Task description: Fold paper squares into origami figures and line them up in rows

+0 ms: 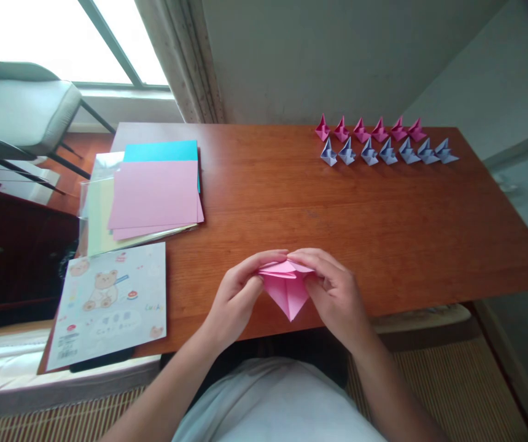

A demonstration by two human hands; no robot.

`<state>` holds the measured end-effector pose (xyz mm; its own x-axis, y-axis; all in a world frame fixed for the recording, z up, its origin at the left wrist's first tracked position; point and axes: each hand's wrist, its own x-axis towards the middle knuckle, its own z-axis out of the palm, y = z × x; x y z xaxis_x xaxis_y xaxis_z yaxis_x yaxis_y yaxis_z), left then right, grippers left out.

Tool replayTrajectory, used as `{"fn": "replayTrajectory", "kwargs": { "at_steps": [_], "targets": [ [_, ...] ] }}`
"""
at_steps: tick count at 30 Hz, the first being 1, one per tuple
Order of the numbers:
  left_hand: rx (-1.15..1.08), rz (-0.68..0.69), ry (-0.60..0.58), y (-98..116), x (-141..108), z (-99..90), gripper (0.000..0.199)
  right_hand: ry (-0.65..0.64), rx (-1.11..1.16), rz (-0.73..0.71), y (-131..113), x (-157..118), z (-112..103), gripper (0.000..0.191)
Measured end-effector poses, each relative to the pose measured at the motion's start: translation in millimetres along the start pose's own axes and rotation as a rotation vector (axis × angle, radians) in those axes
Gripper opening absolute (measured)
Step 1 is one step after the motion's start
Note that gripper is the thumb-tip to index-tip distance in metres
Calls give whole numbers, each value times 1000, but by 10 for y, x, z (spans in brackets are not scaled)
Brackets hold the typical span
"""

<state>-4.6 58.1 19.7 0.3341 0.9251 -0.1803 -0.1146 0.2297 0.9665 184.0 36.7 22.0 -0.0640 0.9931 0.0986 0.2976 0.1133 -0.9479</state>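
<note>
A partly folded pink paper (288,293) is held up near the table's front edge, its pointed end facing down toward my body. My left hand (240,288) grips its left corner between thumb and fingers. On the other side, my right hand (333,288) pinches the right corner the same way. The fingertips of both hands nearly meet along the upper edge. Layered flaps show between the hands, and the paper's far side is hidden.
At the back right of the wooden table (255,196) stand a row of folded pink figures (380,130) and a row of pale purple ones (388,152). Pink sheets (153,195), a blue sheet (163,151) and a bear-printed pad (112,304) lie left. A chair (19,116) stands beyond.
</note>
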Motion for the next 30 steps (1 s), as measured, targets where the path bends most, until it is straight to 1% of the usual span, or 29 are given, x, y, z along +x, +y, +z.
{"fn": "replayTrajectory", "kwargs": {
  "at_steps": [5, 7, 10, 12, 14, 16, 18, 20, 22, 25, 30],
  "targets": [
    [85, 86, 42, 5, 5, 28, 28, -26, 16, 22, 4, -14, 15, 33],
    [98, 101, 53, 10, 6, 36, 26, -38, 42, 43, 11, -23, 20, 32],
    [97, 106, 70, 22, 0, 39, 25, -57, 137, 65, 32, -41, 12, 32],
    [96, 107, 87, 30, -7, 36, 25, -76, 255, 96, 51, -55, -4, 33],
    [106, 110, 103, 38, -12, 33, 25, -94, 387, 175, 73, -66, -18, 34],
    [117, 121, 103, 38, -13, 34, 26, -87, 478, 290, 97, -67, -18, 37],
    [128, 144, 84, 24, -15, 42, 26, -71, 509, 397, 122, -58, 4, 41],
    [134, 175, 61, -4, -18, 55, 27, -88, 533, 456, 143, -45, 42, 48],
    [136, 199, 49, -35, -23, 68, 29, -114, 583, 473, 155, -35, 84, 52],
    [131, 208, 48, -61, -32, 76, 31, -110, 653, 473, 150, -30, 125, 49],
    [62, 165, 47, -54, -40, 77, 31, -131, 617, 405, 89, -12, 134, 42]
  ]
}}
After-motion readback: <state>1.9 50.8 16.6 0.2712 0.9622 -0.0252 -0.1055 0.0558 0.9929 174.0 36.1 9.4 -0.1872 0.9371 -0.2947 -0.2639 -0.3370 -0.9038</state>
